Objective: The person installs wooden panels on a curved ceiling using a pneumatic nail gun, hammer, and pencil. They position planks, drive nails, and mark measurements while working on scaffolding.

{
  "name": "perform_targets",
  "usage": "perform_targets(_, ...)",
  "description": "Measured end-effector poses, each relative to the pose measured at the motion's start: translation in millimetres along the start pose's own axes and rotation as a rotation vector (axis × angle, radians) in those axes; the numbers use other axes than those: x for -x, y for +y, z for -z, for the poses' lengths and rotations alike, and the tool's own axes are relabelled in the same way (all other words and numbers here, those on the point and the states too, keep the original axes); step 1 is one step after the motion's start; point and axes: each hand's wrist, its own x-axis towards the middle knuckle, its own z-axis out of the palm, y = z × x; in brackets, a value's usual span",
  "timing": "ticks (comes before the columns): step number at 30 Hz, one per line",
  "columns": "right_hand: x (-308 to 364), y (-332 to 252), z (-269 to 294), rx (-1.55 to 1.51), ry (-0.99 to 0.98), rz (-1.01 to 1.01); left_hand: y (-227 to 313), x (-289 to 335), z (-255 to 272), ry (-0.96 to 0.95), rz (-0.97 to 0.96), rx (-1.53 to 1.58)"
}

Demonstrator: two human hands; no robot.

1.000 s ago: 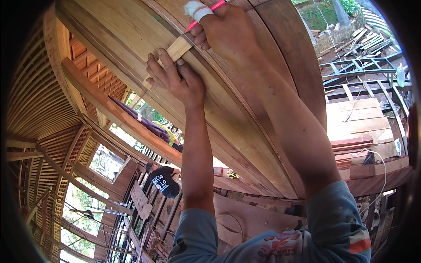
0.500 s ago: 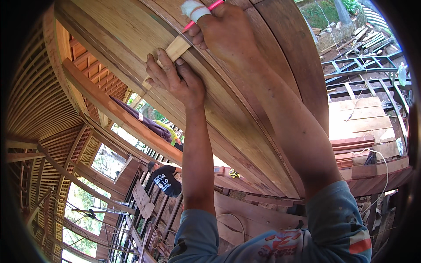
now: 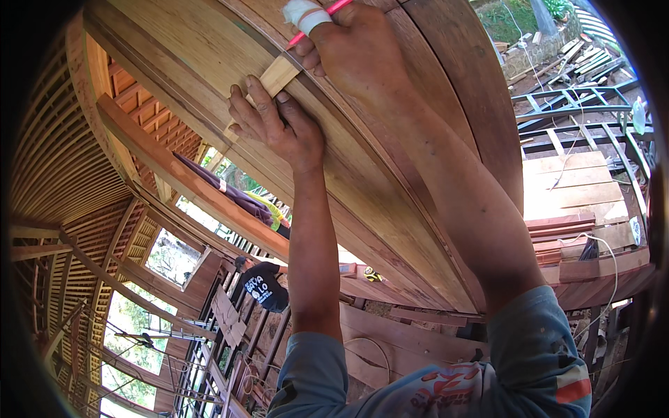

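My left hand [image 3: 279,129] holds a short, pale wooden strip [image 3: 281,74] against the curved plank surface [image 3: 348,167]. Its fingers bend over the strip, while the thumb lies along the planks. Pinched in my right hand [image 3: 362,52] is a bright pink pencil [image 3: 300,37], its tip down at the upper end of the strip. A white wrapping [image 3: 305,15] covers one of the right fingers. The right fingertips are partly hidden behind the hand. Long brown boards with dark seams run beneath both hands.
An orange-brown beam [image 3: 188,171] curves past on the left, with dark cloth [image 3: 226,191] on it. Below, another person in a black shirt [image 3: 265,285] bends near scaffolding. A yellow-and-black tape measure [image 3: 373,274] sits by the planks. Metal frames [image 3: 578,111] stand at the right.
Both hands, the strip and the pencil appear very slightly farther left, as do the planks in view. The grips look the same.
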Motion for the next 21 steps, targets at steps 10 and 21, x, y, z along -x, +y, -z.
perform_targets(10, -2, 2, 1, -0.079, -0.024, -0.036, -2, 0, -1, -0.004, 0.001, -0.022)
perform_targets(21, -2, -15, 6, -0.313, -0.007, -0.235, 0, -5, 5, -0.022, -0.057, 0.040)
